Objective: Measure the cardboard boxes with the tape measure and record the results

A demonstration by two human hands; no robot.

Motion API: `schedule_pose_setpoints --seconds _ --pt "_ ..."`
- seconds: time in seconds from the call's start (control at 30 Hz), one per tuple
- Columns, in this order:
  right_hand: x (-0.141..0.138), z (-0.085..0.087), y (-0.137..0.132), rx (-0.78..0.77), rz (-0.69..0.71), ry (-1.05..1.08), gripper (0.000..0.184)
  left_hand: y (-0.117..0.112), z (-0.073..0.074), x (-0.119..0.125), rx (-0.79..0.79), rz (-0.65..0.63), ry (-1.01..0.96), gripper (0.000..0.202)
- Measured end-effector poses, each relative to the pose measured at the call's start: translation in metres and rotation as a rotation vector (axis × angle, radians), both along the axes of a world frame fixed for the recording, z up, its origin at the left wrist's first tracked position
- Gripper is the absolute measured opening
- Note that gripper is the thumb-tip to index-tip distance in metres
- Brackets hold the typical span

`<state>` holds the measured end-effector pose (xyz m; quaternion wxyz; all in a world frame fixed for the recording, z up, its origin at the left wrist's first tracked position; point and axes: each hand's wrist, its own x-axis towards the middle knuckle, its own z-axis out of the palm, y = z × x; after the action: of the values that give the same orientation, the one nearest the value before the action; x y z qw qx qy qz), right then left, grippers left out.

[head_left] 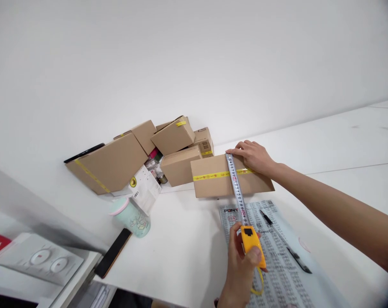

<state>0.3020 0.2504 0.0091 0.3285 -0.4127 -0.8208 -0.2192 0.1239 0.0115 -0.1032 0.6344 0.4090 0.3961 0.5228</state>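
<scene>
A yellow tape measure sits in my left hand, its fingers and thumb wrapped round the case. The silver blade stretches from the case across the top of a brown cardboard box sealed with yellow tape. At the box's far edge, my right hand pinches the blade's end with its thumb and finger, the other fingers bent over the box. Beneath my left hand lies a printed plastic file sleeve, with a black pen on it. A yellow wrist loop hangs from the case.
Several cardboard boxes are piled against the wall, left of the measured one. A pale green tumbler with a pink lid stands near a white package. A long black object lies by the white table's left edge.
</scene>
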Motion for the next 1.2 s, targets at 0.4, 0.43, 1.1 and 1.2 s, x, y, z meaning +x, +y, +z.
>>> schedule_pose_setpoints --seconds 0.4,0.43,1.1,1.2 --pt "0.001 0.000 0.003 0.012 0.003 0.009 0.056 0.019 -0.011 -0.010 -0.146 -0.016 -0.015 0.052" --pt "0.001 0.000 0.003 0.013 0.002 0.009 0.056 0.020 -0.013 -0.011 -0.143 -0.021 -0.022 0.050" --pt "-0.001 -0.001 0.000 -0.011 -0.048 0.017 0.043 -0.002 -0.005 -0.017 -0.116 0.010 -0.107 0.066" --pt "-0.003 -0.002 -0.014 0.022 -0.090 -0.038 0.044 -0.022 -0.004 -0.032 -0.072 0.043 -0.116 0.078"
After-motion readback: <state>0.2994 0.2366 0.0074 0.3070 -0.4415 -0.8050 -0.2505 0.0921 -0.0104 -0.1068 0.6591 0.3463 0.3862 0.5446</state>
